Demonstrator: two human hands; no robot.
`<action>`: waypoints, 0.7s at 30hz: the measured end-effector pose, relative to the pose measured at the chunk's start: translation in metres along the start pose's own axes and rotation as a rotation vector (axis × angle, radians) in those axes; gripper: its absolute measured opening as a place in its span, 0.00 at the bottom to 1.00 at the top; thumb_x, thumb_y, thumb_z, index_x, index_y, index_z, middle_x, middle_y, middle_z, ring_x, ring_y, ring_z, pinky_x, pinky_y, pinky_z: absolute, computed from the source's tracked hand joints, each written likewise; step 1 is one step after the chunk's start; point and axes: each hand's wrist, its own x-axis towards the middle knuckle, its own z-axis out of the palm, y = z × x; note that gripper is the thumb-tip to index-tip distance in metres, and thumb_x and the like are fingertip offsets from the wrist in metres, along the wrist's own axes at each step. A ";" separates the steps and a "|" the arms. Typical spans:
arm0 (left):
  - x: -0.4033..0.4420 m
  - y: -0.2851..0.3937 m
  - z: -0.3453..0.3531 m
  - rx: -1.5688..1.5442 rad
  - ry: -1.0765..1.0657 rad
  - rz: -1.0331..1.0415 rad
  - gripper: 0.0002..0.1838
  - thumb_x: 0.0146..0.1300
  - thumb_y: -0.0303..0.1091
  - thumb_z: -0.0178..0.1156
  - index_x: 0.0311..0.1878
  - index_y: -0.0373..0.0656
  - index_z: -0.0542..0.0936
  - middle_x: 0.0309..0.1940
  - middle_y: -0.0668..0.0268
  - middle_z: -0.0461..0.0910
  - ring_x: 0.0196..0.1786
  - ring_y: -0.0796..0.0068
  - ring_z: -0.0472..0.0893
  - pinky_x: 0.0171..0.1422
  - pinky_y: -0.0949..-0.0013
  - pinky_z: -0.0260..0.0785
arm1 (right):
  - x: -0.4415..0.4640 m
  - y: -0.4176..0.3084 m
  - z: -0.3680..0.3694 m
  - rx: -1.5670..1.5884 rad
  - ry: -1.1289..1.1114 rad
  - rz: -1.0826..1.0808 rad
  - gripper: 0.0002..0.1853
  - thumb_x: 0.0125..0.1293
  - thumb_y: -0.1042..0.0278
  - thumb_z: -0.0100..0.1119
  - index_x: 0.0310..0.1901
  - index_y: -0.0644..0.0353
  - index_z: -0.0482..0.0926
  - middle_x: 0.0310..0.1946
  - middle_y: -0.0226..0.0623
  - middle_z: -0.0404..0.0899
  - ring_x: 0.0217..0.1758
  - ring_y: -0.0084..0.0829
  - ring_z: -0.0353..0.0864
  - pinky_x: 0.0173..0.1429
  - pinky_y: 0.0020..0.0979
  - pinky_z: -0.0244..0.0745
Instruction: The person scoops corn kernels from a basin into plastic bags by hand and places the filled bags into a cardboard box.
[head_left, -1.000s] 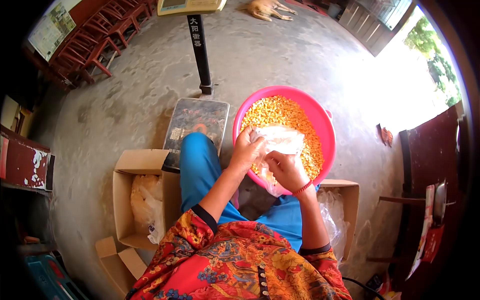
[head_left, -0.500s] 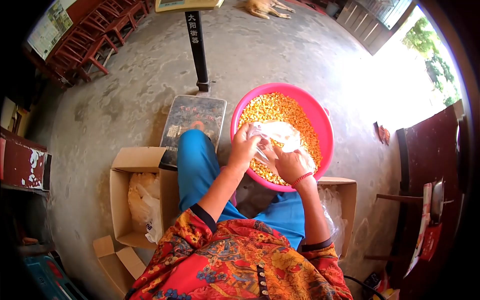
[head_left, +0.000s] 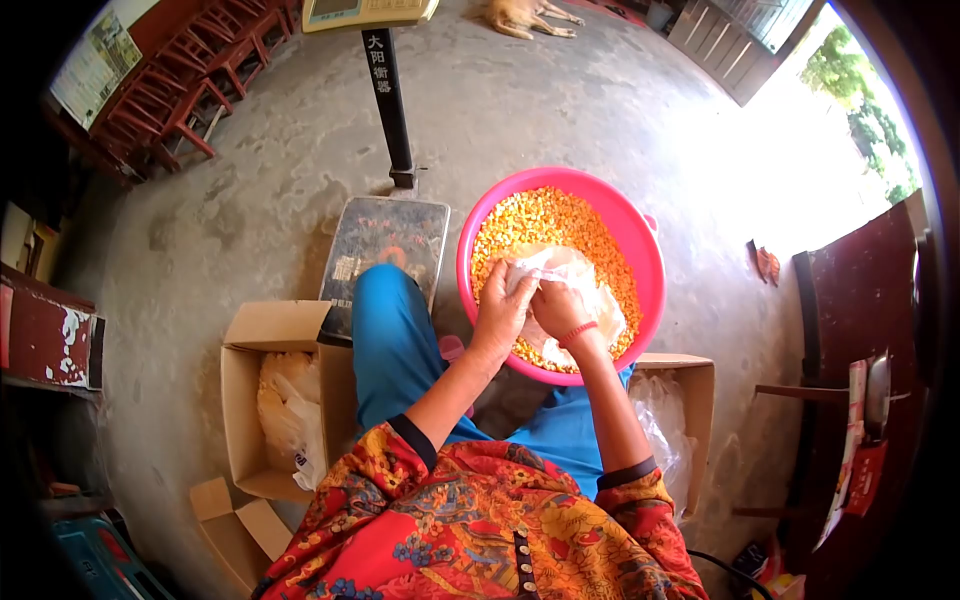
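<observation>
A pink basin [head_left: 648, 285] full of orange-yellow corn kernels [head_left: 545, 212] stands on the floor in front of my knees. Over the kernels lies a thin clear plastic bag [head_left: 580, 275]. My left hand [head_left: 505, 308] pinches the bag's near left edge between thumb and fingers. Beside it my right hand [head_left: 562, 308], with a red bracelet at the wrist, has its fingers closed at the same edge of the bag. The two hands are close together, and the right fingertips are partly hidden.
A platform scale [head_left: 388, 245] stands left of the basin. An open cardboard box [head_left: 240, 420] holding plastic bags is at my left, another box [head_left: 700, 420] at my right. Red chairs [head_left: 170, 100] line the back left; a dog [head_left: 520, 15] lies at the far end.
My right hand has moved left and up, close to my left hand. The plastic bag now spreads wider over the kernels beneath my hands.
</observation>
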 end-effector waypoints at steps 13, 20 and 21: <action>-0.008 -0.011 0.003 0.015 -0.097 -0.004 0.07 0.64 0.29 0.50 0.44 0.41 0.71 0.28 0.76 0.69 0.28 0.90 0.67 0.31 0.84 0.60 | 0.035 0.068 0.071 -0.280 -0.123 0.081 0.32 0.62 0.44 0.39 0.63 0.55 0.61 0.65 0.39 0.57 0.70 0.37 0.51 0.71 0.35 0.43; 0.009 0.002 0.006 0.008 -0.105 0.043 0.06 0.65 0.30 0.51 0.44 0.41 0.71 0.27 0.74 0.70 0.29 0.89 0.68 0.32 0.83 0.62 | 0.035 0.049 0.022 -0.189 -0.116 0.021 0.20 0.61 0.54 0.45 0.52 0.52 0.73 0.54 0.39 0.71 0.60 0.35 0.66 0.64 0.32 0.57; 0.011 0.005 0.008 0.000 -0.114 -0.006 0.06 0.65 0.30 0.51 0.44 0.41 0.71 0.28 0.74 0.71 0.30 0.89 0.69 0.32 0.84 0.62 | 0.037 0.049 0.020 -0.006 -0.075 0.048 0.19 0.60 0.56 0.46 0.51 0.54 0.74 0.52 0.40 0.72 0.58 0.35 0.67 0.61 0.33 0.60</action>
